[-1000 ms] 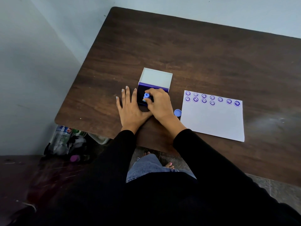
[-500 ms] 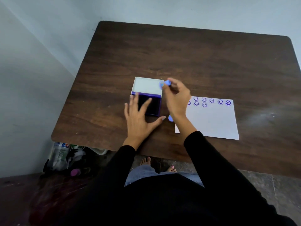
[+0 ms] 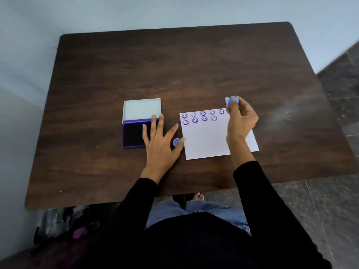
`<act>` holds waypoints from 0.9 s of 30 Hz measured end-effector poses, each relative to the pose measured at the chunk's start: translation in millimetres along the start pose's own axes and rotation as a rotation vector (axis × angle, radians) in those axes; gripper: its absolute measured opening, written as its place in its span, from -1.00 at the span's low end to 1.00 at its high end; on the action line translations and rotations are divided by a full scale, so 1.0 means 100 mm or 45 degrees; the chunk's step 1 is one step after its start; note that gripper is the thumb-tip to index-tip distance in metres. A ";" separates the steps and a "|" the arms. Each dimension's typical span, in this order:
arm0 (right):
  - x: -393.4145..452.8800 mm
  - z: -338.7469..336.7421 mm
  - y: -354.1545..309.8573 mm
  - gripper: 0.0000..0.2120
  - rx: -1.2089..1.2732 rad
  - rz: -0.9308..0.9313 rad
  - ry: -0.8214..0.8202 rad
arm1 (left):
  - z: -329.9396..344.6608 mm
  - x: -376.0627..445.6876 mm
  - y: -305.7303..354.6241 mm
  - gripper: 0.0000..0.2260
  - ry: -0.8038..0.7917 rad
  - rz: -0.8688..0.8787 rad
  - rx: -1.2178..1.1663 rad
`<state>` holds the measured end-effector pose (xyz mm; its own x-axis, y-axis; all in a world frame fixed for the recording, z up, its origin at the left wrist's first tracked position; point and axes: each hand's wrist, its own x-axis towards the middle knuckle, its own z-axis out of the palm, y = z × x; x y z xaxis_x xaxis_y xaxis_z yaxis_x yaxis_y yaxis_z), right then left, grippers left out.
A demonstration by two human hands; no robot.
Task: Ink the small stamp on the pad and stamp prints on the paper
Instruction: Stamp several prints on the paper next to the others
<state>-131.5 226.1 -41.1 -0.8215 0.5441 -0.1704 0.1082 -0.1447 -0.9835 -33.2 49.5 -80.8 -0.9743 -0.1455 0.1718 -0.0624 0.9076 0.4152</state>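
My right hand point(image 3: 240, 118) pinches the small blue stamp point(image 3: 231, 100) in its fingertips, raised just past the far right corner of the white paper point(image 3: 209, 140). Several purple smiley prints point(image 3: 204, 116) run in two rows along the paper's far edge. To the left lies the open ink pad point(image 3: 133, 133), its dark purple pad toward me and its pale lid point(image 3: 141, 109) folded back. My left hand point(image 3: 161, 140) rests flat, fingers spread over the pad's right side. The stamp's round blue cap point(image 3: 176, 142) lies by my left thumb.
The dark wooden table point(image 3: 174, 70) stretches far beyond the pad and paper. A pale wall runs behind it and along the left. Under the near left corner sits a pile of bottles and bags point(image 3: 64, 222). Tiled floor shows at right.
My right hand lifted the stamp off the ink pad and carried it right, to the paper's far right corner. My left hand stayed on the pad. The camera view shifted right.
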 end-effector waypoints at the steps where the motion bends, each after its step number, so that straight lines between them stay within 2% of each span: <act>1: 0.03 -0.05 0.03 -0.85 0.007 0.018 0.029 | -0.01 0.06 0.01 -0.48 -0.085 -0.005 0.024; 4: 0.09 -0.16 0.13 -0.79 0.024 0.062 0.076 | 0.00 0.27 0.09 -0.18 -0.350 0.034 0.173; 7: 0.09 -0.21 0.20 -0.80 0.033 0.133 0.097 | 0.04 0.42 0.14 -0.05 -0.460 0.044 0.278; 9: 0.10 -0.23 0.22 -0.85 0.093 0.218 0.106 | 0.06 0.46 0.14 -0.03 -0.509 0.046 0.319; 13: 0.16 -0.27 0.19 -0.79 0.279 0.365 0.100 | 0.09 0.45 0.11 -0.02 -0.545 0.032 0.342; 17: 0.21 -0.30 0.18 -0.82 0.376 0.410 0.114 | 0.10 0.44 0.09 0.02 -0.547 0.047 0.368; 24: 0.22 -0.30 0.22 -0.82 0.280 0.344 0.096 | 0.03 0.43 0.04 0.05 -0.600 0.012 0.347; 27: 0.19 -0.29 0.28 -0.86 0.063 0.207 0.105 | 0.01 0.49 0.10 0.04 -0.569 -0.018 0.293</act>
<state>-128.0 256.3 -73.8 -0.7466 0.5758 -0.3332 0.2065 -0.2756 -0.9388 -81.7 51.7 -69.1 -0.9672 -0.0215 -0.2530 -0.0736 0.9774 0.1983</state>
